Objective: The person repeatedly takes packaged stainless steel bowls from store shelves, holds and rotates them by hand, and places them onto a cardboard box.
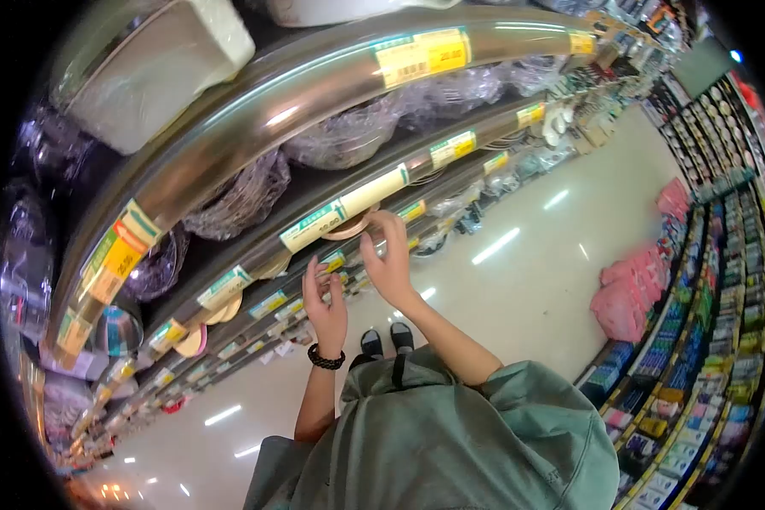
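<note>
Right hand (pixel 388 263): bent, close by the tan round thing (pixel 346 230); cannot tell if gripping.
Left hand (pixel 325 313): loose and half open, lower down, near a small price tag (pixel 335 261) (with a black bracelet (pixel 325 358)).
Tan round thing: just under the long price strip (pixel 370 194), partly hidden.

Round tan item (pixel 348 229) partly hidden behind price strip (pixel 344 206) with illegible small print

Floor (pixel 527 289) lies right of the left-hand shelves (pixel 314 81).
</note>
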{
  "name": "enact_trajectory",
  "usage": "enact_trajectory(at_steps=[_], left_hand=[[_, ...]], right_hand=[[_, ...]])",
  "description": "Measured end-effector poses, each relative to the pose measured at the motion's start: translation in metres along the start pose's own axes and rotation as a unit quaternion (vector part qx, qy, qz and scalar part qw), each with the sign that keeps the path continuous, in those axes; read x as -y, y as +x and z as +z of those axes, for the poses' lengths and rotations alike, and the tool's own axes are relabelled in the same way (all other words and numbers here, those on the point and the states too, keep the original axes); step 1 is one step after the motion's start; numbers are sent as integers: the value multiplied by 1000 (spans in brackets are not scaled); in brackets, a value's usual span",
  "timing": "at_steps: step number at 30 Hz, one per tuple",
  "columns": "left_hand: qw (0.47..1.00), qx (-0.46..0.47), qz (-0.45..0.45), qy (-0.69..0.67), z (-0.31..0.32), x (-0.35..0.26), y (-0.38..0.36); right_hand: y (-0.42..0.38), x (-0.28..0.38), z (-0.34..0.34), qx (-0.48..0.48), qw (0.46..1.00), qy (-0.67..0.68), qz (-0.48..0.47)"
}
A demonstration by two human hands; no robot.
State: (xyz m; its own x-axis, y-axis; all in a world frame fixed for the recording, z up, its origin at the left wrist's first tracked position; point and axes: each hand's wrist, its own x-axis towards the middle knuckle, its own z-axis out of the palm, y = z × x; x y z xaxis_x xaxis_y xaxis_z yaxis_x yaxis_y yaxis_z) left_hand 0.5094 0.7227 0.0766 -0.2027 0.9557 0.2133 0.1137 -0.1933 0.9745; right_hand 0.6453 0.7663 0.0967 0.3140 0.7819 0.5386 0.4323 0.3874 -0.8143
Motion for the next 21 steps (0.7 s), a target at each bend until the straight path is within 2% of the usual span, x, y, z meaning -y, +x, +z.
enact_trajectory(at_steps=[1,4,7,10,14,19,21], left_hand=[[1000,11,3,-2,5,-1,6],[998,54,26,-2,9,2,16],[994,109,10,-1,20,5,10],[973,228,-23,11,39,-9,-8],[926,362,93,-45,92,-49,-11],[887,429,81,-153,183,-127,34],[881,418,98,-200,233,-149,59]], right_hand=[[7,-2,-4,-27,999,-42,-2],[13,1,-19,-14,995,63,72],[-1,-8,-38,24,985,98,138],[-16,-10,-71,-22,958,196,209],[15,-11,-136,-109,966,152,180],[131,-10,-219,-188,968,128,105],[190,-25,-247,-201,963,144,104]])
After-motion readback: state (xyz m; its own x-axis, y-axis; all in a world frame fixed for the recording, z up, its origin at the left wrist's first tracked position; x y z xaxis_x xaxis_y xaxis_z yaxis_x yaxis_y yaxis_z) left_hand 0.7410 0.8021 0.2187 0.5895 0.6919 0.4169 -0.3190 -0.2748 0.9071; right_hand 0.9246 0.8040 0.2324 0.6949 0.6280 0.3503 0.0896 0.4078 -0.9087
